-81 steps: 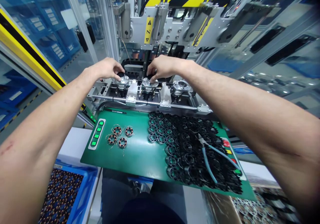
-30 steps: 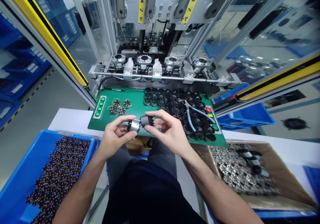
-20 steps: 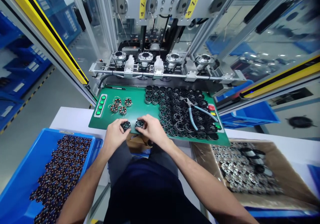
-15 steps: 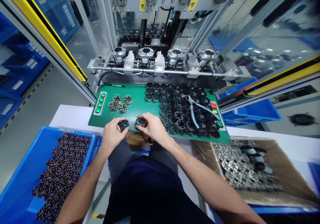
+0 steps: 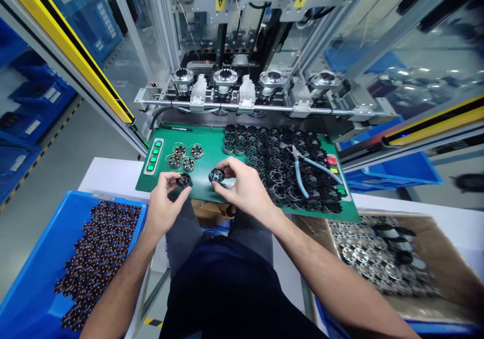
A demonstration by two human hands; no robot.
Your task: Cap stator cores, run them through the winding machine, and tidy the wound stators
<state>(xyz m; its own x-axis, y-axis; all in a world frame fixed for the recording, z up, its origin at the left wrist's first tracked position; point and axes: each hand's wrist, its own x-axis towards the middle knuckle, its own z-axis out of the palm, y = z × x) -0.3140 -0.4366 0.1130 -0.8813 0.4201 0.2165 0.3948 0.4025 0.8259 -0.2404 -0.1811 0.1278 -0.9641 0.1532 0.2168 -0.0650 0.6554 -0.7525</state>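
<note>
Near the front edge of the green work plate [image 5: 206, 147], my left hand [image 5: 165, 203] pinches a black stator core [image 5: 184, 180] between thumb and fingers. My right hand [image 5: 247, 188] grips a second stator core [image 5: 217, 176], its ring face tilted up, a short gap to the right of the first. Beyond my left hand lie several copper-wound stators [image 5: 188, 164] with loose wire ends. Rows of unwound black stator cores [image 5: 278, 177] fill the plate's right half, with blue-handled pliers [image 5: 298, 167] resting on top.
Winding-machine spindles [image 5: 226, 76] line a rail behind the plate. A blue bin [image 5: 56, 218] of wound stators stands at left; a lined box [image 5: 449, 248] of metal rings at right. Green buttons [image 5: 153, 156] sit on the plate's left end, a red button [image 5: 331, 161] on its right.
My hands have moved apart, each with its stator core. The right one is lifted slightly and its core now shows more of its face. The whole view has shifted a little.
</note>
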